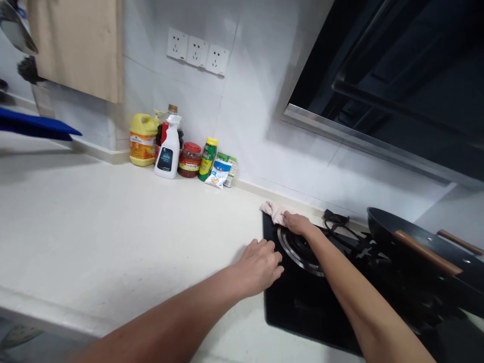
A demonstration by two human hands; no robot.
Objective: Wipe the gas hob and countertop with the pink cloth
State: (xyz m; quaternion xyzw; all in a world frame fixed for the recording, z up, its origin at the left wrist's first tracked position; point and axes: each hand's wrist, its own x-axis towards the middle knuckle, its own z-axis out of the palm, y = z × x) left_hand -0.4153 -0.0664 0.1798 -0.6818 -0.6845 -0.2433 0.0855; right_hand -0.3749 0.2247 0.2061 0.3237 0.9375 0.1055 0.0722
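My right hand (298,223) grips a pale pink cloth (275,212), its fingers closed on the bunched fabric. The cloth lies at the back left corner of the black glass cooktop (291,307), partly over its edge. Just in front of that hand is a round burner (298,249) with a silver ring, partly covered by my right forearm. My left hand (260,264) hovers over or rests on the cooktop's left edge; whether it touches cannot be made out. Its fingers are curled in loosely, and nothing shows in them.
A dark wok (423,242) with wooden handles stands on the cooktop's right side, a black pan support (350,232) behind. Along the wall are a yellow jug (143,141), a white spray bottle (169,151), a red-lidded jar (190,160) and packets (219,172). A black range hood (397,91) overhangs.
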